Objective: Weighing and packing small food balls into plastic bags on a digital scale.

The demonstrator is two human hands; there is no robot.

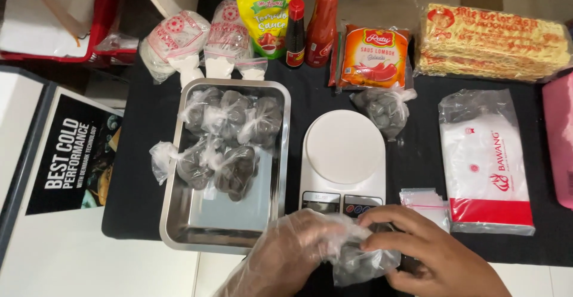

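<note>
Cloth, black and matte, covers the work surface; everything below is placed relative to the white kitchen scale at its middle. Scale: smooth plastic, round platter on a rounded body, two dark panels along its near edge.

Left of the scale, just beside it: rectangular steel tray, shiny, rounded corners, holding several knotted clear bags of dark round balls. Right of the scale: flat clear packet with white and red print. Behind the scale and to its right: wide packet of dry yellow noodles, ridged. Directly behind it: orange sauce sachet, two red-capped bottles, a yellow sauce pouch. Behind the tray: white powder bags. At the scale's far right corner: one more knotted bag of balls. Near right corner: small stack of zip bags.

Just in front of the scale: clear plastic bag, crinkled, thin, with dark round balls inside, held low over the cloth's near edge.

Left hand, in a loose clear glove, fingers curled, gripping the bag's left side. Right hand, bare, fingers bent, pinching the bag's top.
</note>
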